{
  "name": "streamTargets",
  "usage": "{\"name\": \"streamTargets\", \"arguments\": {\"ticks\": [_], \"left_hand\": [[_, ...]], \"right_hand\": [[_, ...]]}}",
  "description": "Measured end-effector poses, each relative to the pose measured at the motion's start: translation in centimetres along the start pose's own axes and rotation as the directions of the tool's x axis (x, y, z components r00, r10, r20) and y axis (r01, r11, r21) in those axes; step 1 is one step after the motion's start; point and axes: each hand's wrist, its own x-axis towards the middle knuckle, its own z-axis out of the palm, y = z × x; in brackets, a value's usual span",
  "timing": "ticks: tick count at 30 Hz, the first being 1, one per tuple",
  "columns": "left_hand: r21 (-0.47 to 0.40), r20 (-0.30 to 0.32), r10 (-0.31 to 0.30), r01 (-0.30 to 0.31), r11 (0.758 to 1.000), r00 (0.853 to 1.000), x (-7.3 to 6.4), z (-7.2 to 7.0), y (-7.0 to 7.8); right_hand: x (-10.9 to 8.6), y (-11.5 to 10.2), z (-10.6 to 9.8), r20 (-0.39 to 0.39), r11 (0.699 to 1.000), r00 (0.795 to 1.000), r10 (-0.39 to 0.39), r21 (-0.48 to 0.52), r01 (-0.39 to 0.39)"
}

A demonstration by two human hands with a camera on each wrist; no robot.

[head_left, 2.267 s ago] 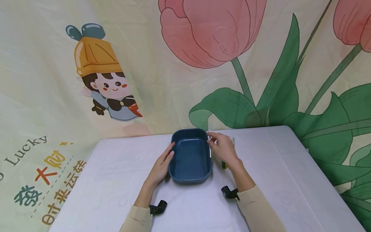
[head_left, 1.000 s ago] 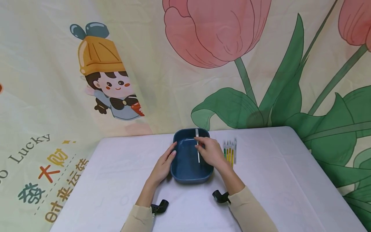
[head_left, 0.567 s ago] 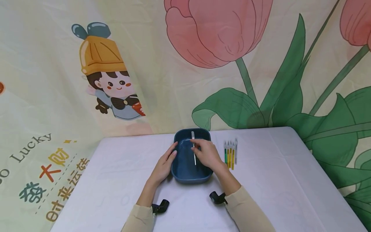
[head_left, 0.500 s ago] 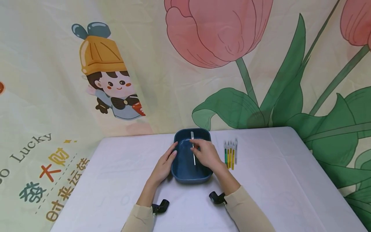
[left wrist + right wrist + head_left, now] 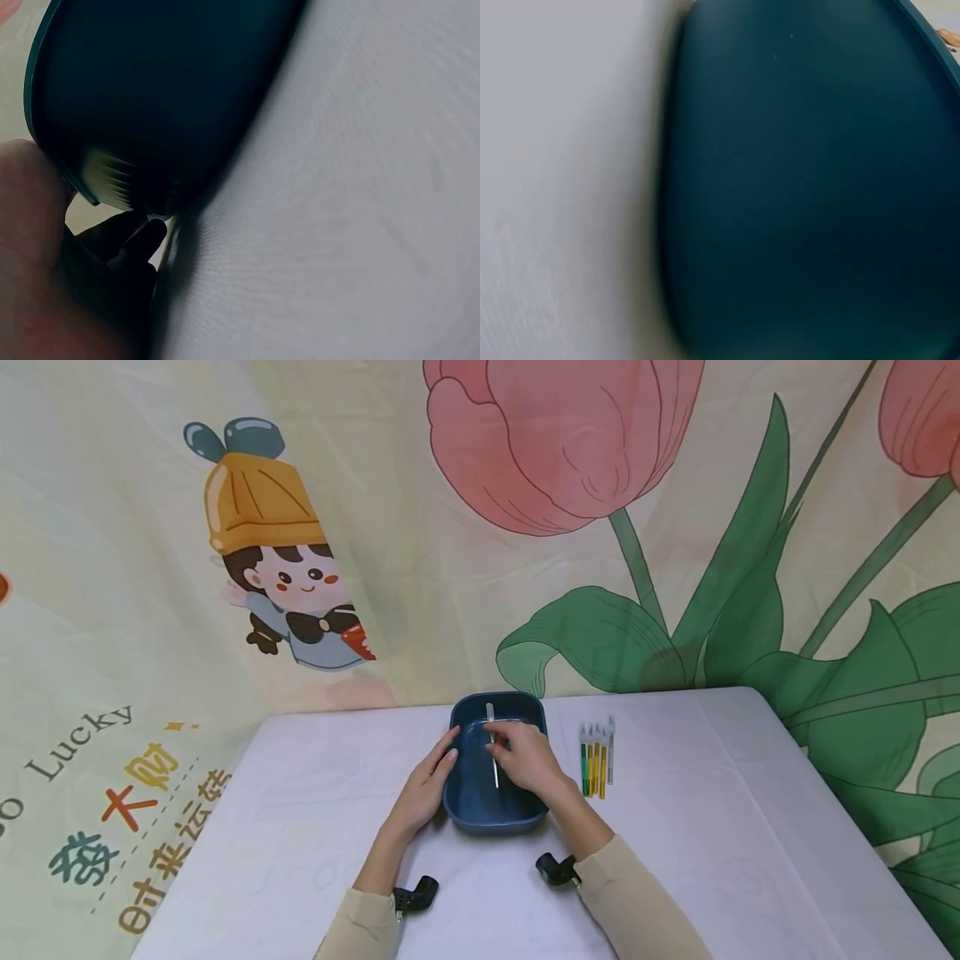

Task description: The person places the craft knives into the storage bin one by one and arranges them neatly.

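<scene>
In the head view a dark blue rectangular box [image 5: 480, 806] with rounded corners stands on the white-covered table. My left hand [image 5: 420, 783] rests along its left side, fingers fairly straight, with fingertips at the rim. In the left wrist view, that hand [image 5: 37, 255] lies against the outer wall of the box [image 5: 172, 90]. My right hand [image 5: 527, 758] reaches over the right rim and pinches a slim silver pen [image 5: 496, 770] with a clear cap between thumb and fingers. The pen is inside the box's outline, nearly lengthwise. Only the box's side [image 5: 802, 187] fills the right wrist view; the right hand is hidden there.
Several capped pens, green, yellow and silver [image 5: 596, 762], lie side by side on the table just right of the box. The white tablecloth [image 5: 720, 843] extends to both sides. Behind the table hangs a printed backdrop [image 5: 420, 610] with tulips and a cartoon figure.
My right hand has brought the silver pen from the box's right edge leftward over the box, uncovering the pens on the table. Lately it has shifted slightly further left. The left hand stays put.
</scene>
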Motion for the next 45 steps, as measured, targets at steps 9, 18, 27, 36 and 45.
{"name": "streamTargets", "arguments": {"ticks": [9, 18, 27, 36, 45], "left_hand": [[-0.003, -0.01, 0.008, -0.008, 1.0, 1.0, 0.0, 0.1, -0.2], [-0.007, -0.01, 0.001, -0.001, 1.0, 1.0, 0.1, 0.0, -0.3], [-0.011, -0.01, 0.0, 0.0, 1.0, 1.0, 0.1, 0.0, -0.2], [-0.037, -0.001, -0.022, 0.022, 0.999, 1.0, 0.0, 0.0, 0.3], [-0.026, 0.037, -0.051, 0.052, 0.998, 0.998, 0.0, -0.3, 1.1]], "right_hand": [[0.4, -0.5, 1.0, 0.055, 0.999, 0.998, 0.02, 0.023, -0.022], [0.8, -0.7, 2.0, 0.093, 1.0, 0.996, 0.017, 0.02, -0.019], [0.9, -0.6, 2.6, 0.191, 1.0, 0.981, 0.024, -0.008, -0.023], [0.9, -0.4, 2.7, 0.226, 0.999, 0.974, 0.029, -0.03, -0.023], [0.9, -0.5, 3.0, 0.288, 0.995, 0.954, 0.08, -0.074, -0.061]]}}
